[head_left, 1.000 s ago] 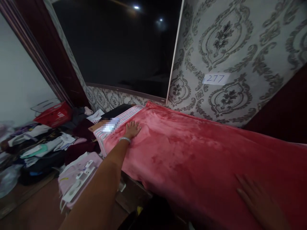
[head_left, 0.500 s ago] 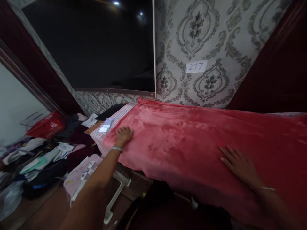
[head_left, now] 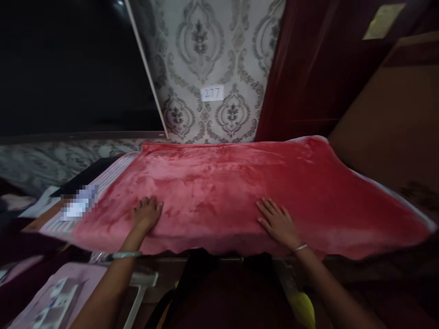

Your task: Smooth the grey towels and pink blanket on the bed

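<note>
A red plush blanket [head_left: 212, 183] lies spread over a long surface in front of me, its front edge hanging down a little. My left hand [head_left: 147, 214] rests palm down on its paler left part, fingers spread. Further right, my right hand [head_left: 277, 220] presses flat on the blanket, fingers stretched out and apart. Neither hand grips anything. Under the blanket's left end shows a striped cloth [head_left: 113, 171] with a blurred-out item [head_left: 79, 203] on it. A bracelet circles each wrist.
Behind stands a patterned wall with a paper marked 277 [head_left: 212, 93]; a large dark screen [head_left: 68, 68] is at left. A brown cardboard-like panel [head_left: 394, 119] rises at right. Lower left are a white power strip [head_left: 60, 301] on pink cloth and a white metal-looking bar [head_left: 137, 294].
The view has turned right, bringing the blanket's right end and the brown panel into sight. My left hand is further in from the blanket's left edge. Both hands stay flat on the blanket.
</note>
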A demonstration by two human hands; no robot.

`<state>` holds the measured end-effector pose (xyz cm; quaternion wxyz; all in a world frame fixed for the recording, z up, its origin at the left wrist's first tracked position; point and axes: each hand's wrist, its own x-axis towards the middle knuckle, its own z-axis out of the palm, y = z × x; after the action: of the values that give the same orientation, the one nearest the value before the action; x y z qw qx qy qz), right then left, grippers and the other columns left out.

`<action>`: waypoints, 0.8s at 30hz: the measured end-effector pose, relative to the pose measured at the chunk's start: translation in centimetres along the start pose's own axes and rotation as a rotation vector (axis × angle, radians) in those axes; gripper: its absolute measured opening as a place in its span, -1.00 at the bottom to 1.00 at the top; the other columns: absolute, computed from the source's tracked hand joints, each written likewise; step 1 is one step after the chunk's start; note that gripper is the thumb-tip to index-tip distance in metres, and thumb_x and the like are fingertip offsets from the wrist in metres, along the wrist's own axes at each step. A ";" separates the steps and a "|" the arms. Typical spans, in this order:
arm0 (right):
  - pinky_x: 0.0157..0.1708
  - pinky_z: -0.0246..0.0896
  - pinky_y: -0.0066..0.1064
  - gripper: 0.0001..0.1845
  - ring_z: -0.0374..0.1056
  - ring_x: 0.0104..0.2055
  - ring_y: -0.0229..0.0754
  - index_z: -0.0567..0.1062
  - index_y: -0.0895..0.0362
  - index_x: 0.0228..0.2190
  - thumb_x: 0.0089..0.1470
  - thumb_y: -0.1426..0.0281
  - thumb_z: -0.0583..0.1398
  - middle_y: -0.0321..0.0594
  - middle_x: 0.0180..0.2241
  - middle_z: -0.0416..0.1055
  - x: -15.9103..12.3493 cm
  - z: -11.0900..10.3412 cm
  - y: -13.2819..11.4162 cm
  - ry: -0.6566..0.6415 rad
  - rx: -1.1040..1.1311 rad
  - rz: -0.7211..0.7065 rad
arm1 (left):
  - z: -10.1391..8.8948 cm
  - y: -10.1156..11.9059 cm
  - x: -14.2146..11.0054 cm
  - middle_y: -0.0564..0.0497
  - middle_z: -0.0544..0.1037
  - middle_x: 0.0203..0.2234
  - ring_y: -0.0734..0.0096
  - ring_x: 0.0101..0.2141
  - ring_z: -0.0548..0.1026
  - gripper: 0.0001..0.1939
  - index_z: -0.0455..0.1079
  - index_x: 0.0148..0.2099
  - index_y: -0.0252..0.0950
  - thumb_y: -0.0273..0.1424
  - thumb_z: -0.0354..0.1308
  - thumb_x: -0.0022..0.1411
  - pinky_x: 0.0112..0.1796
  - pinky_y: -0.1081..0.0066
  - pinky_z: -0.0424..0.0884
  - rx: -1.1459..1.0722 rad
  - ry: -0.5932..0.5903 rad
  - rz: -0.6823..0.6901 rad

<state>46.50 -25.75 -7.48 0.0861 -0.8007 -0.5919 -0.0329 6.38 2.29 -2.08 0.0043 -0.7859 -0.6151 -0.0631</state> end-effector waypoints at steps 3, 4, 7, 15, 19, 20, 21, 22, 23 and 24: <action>0.32 0.01 0.11 -0.38 -0.01 0.43 0.08 0.29 -0.05 0.33 0.38 0.04 -0.09 -0.16 0.40 0.09 1.5 -2.4 -0.2 -0.078 0.101 0.014 | 1.1 3.9 1.1 -0.25 0.17 0.41 0.01 0.38 0.13 -0.30 0.05 0.48 -0.35 -0.12 -0.24 0.44 0.31 -0.06 0.09 -0.095 0.048 0.128; 0.31 0.03 0.05 -0.39 0.06 0.40 0.04 0.32 -0.03 0.31 0.40 0.06 -0.11 -0.16 0.37 0.15 2.2 -3.4 0.0 -0.089 0.146 0.002 | 1.3 5.7 1.4 -0.24 0.13 0.43 0.04 0.40 0.10 -0.30 0.01 0.49 -0.34 -0.13 -0.24 0.44 0.32 -0.03 0.09 -0.125 0.041 0.180; 0.32 0.04 -0.08 -0.40 0.15 0.36 -0.05 0.33 0.04 0.31 0.42 0.14 -0.15 -0.13 0.32 0.26 4.1 -5.7 2.0 -0.034 0.195 0.045 | 1.1 11.7 2.2 -0.21 0.03 0.46 0.06 0.43 0.01 -0.32 -0.03 0.51 -0.30 -0.15 -0.23 0.45 0.32 -0.05 0.08 -0.183 -0.049 0.336; 0.37 -0.14 0.14 -0.35 -0.15 0.47 0.09 0.13 -0.01 0.41 0.39 0.09 -0.08 -0.11 0.45 -0.07 1.2 -3.9 7.4 -0.101 -0.048 0.334 | 0.8 21.6 2.2 -0.26 0.04 0.45 -0.07 0.43 -0.03 -0.36 0.08 0.48 -0.30 -0.21 -0.15 0.44 0.32 -0.22 -0.01 -0.040 -0.037 0.540; 0.37 -0.13 0.11 -0.36 -0.12 0.47 0.05 0.15 -0.03 0.40 0.39 0.08 -0.08 -0.12 0.44 -0.03 0.0 -3.8 8.4 -0.080 0.032 0.273 | 2.1 22.2 1.7 -0.27 0.09 0.43 -0.12 0.41 0.04 -0.39 0.15 0.45 -0.28 -0.26 -0.17 0.43 0.29 -0.27 0.02 0.022 0.040 0.564; 0.37 -0.12 0.10 -0.36 -0.10 0.46 0.03 0.17 -0.03 0.39 0.39 0.08 -0.08 -0.11 0.44 -0.01 0.2 -4.2 9.0 -0.076 0.064 0.269 | 2.2 22.1 1.7 -0.27 0.10 0.43 -0.11 0.41 0.05 -0.39 0.15 0.45 -0.28 -0.27 -0.17 0.42 0.29 -0.26 0.04 0.029 0.043 0.566; 0.37 -0.11 0.09 -0.37 -0.10 0.46 0.02 0.18 -0.01 0.39 0.39 0.09 -0.08 -0.11 0.43 0.01 0.6 -4.7 9.7 -0.066 0.087 0.282 | 2.3 22.1 1.8 -0.27 0.11 0.42 -0.11 0.41 0.05 -0.39 0.16 0.45 -0.28 -0.27 -0.18 0.42 0.29 -0.25 0.05 0.037 0.042 0.565; 0.36 -0.10 0.08 -0.37 -0.11 0.46 0.01 0.18 0.00 0.39 0.40 0.11 -0.09 -0.10 0.43 0.00 1.0 -5.3 10.7 -0.042 0.094 0.313 | 2.3 22.0 1.9 -0.27 0.11 0.42 -0.10 0.41 0.05 -0.38 0.16 0.45 -0.29 -0.27 -0.19 0.43 0.29 -0.25 0.05 0.046 0.042 0.564; 0.36 -0.10 0.08 -0.37 -0.13 0.47 0.02 0.16 0.01 0.39 0.41 0.13 -0.11 -0.10 0.44 -0.02 1.5 -5.9 11.8 -0.006 0.084 0.361 | 2.2 22.0 2.0 -0.27 0.11 0.42 -0.10 0.41 0.05 -0.38 0.15 0.45 -0.29 -0.27 -0.20 0.43 0.29 -0.24 0.06 0.054 0.045 0.563; 0.36 -0.12 0.09 -0.37 -0.18 0.48 0.03 0.13 0.02 0.40 0.41 0.14 -0.11 -0.09 0.45 -0.06 1.8 -6.4 13.1 0.032 0.057 0.424 | 2.2 22.0 2.1 -0.27 0.10 0.43 -0.09 0.41 0.05 -0.38 0.14 0.45 -0.30 -0.27 -0.21 0.43 0.29 -0.23 0.06 0.061 0.049 0.562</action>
<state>59.84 -28.92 -2.19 0.1231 -0.9040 -0.4093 -0.0103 28.35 -0.90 -2.48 0.0603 -0.9235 -0.3742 -0.0599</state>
